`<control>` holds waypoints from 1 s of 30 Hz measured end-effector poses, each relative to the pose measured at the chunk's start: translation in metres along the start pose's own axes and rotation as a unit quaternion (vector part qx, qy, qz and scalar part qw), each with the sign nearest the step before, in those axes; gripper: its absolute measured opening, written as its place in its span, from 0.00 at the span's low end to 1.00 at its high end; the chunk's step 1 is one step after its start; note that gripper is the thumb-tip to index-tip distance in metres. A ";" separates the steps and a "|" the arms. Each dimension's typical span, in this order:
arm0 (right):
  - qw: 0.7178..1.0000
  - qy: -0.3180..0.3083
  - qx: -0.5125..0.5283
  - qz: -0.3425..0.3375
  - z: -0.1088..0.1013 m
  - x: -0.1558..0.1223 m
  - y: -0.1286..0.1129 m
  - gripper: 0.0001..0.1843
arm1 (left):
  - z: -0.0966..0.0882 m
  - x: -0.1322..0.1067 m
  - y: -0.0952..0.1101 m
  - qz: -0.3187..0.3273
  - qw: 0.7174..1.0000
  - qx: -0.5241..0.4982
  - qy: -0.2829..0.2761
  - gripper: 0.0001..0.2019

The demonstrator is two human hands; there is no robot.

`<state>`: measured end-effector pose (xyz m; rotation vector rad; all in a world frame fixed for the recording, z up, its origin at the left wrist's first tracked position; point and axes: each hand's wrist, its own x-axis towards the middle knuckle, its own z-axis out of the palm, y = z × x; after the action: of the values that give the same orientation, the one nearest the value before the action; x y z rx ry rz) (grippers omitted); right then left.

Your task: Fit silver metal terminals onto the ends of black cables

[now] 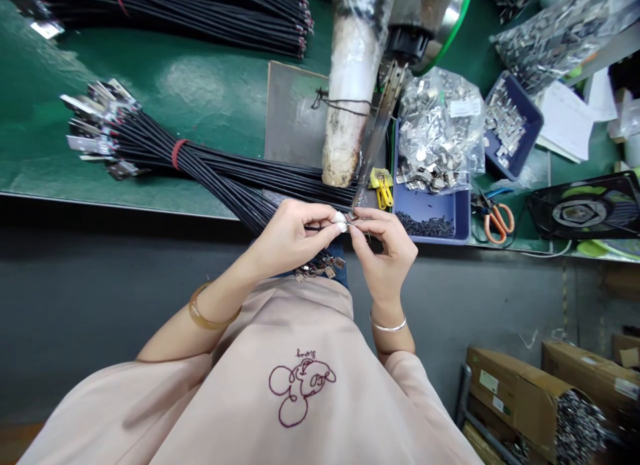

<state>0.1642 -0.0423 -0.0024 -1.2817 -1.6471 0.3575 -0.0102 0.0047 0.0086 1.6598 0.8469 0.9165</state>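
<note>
My left hand (295, 237) and my right hand (384, 246) meet at the table's front edge, fingertips pinched. Between them is a small metal connector (350, 219), mostly covered by the fingers. White covers wrap the left thumb and fingertip. Directly above the fingers comes down the metal arm (381, 128) of what looks like a soldering iron. A bundle of black cables (240, 175), tied with a red band, runs under and beside my left hand. Some metal-tipped cable ends (320, 268) hang over my lap.
A white fume pipe (345, 111) stands over a grey mat (295, 111). To the right are a blue tray (463, 218) with bagged metal parts, a yellow cutter (384, 188), orange-handled pliers (497, 221) and a black fan (585, 208). More cables (200, 15) lie at the back.
</note>
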 end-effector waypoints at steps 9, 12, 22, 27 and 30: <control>0.992 0.029 -0.094 -0.079 0.006 -0.005 -0.002 0.08 | 0.011 -0.002 -0.003 -0.060 0.996 -0.017 0.069 0.05; 0.997 0.048 -0.047 -0.043 0.004 -0.007 -0.001 0.08 | 0.013 -0.001 -0.001 -0.084 0.990 -0.067 0.089 0.04; 0.996 0.078 0.015 -0.049 0.005 -0.011 -0.002 0.07 | 0.012 0.000 0.002 -0.074 0.990 -0.077 0.087 0.03; 0.997 0.065 0.032 0.005 0.006 -0.006 0.003 0.03 | 0.012 0.001 0.002 -0.071 0.991 -0.052 0.098 0.07; 0.997 0.062 0.017 -0.031 0.006 -0.003 0.005 0.05 | 0.013 0.002 0.003 -0.076 0.990 -0.047 0.107 0.07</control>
<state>0.1616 -0.0411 -0.0100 -1.2008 -1.5668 0.2615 0.0023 -0.0004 0.0092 1.4128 1.0437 1.0241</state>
